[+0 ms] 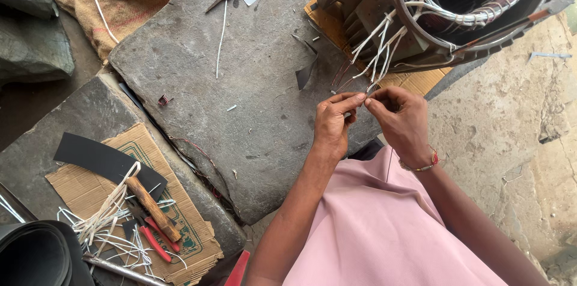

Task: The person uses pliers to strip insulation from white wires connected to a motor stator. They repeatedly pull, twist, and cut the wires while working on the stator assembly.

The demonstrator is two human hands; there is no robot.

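- You are working the tip of a thin lead wire (364, 95) just in front of the motor stator (445, 9); the tip is sitting between your two hands, right where the fingertips are meeting above the grey stone slab (240, 100).
- Your left hand (332, 122) is pinching that wire tip between thumb and forefinger, the other fingers curling in underneath.
- Your right hand (401, 121) is pinching it from the other side, fingertips touching the left hand's; a red thread bracelet (428, 163) is circling that wrist.
- The wire is looking light and springy, and probably fragile at its bare end, so taking hold close to the tip, as you are doing, seems wise; whether the end is stripped is too small to tell.
- More white-sleeved leads (380, 42) are hanging from the copper windings at the stator's rim, trailing down toward your fingers.
- The stator is looking heavy and is resting tilted on flattened cardboard (415, 82).
- Well apart, by your left elbow, a wooden-handled tool (150, 202), red-handled pliers (155, 241) and a bundle of white sleeving (105, 220) are lying on another cardboard sheet (198, 238), beside a black insulation strip (102, 160).
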